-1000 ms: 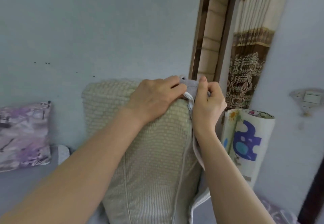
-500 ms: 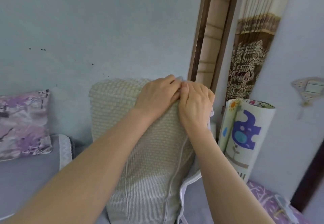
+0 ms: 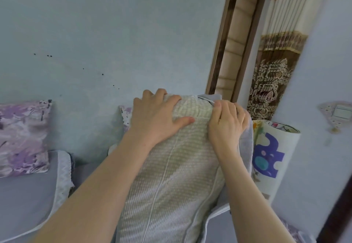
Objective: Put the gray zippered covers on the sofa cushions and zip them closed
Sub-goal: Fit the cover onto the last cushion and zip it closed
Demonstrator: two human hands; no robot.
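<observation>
A beige waffle-textured sofa cushion point(image 3: 171, 176) stands upright in front of me. The gray cover point(image 3: 246, 147) shows along its right edge and at the top right corner. My left hand point(image 3: 158, 117) lies flat over the cushion's top, fingers spread and curled over the upper edge. At the top right corner, my right hand point(image 3: 226, 126) pinches the gray cover's edge against the cushion. The zipper is hidden under my right hand.
A purple floral pillow point(image 3: 22, 138) leans on the blue wall at left, above a gray sofa seat point(image 3: 21, 201) with white lace trim. A rolled play mat point(image 3: 270, 159) stands right of the cushion. A door frame point(image 3: 224, 39) and patterned curtain point(image 3: 274, 67) rise behind.
The cushion has turned, showing its narrow side. My left hand slid left and spread flat over the top. My right hand stayed at the top right corner on the gray cover.
</observation>
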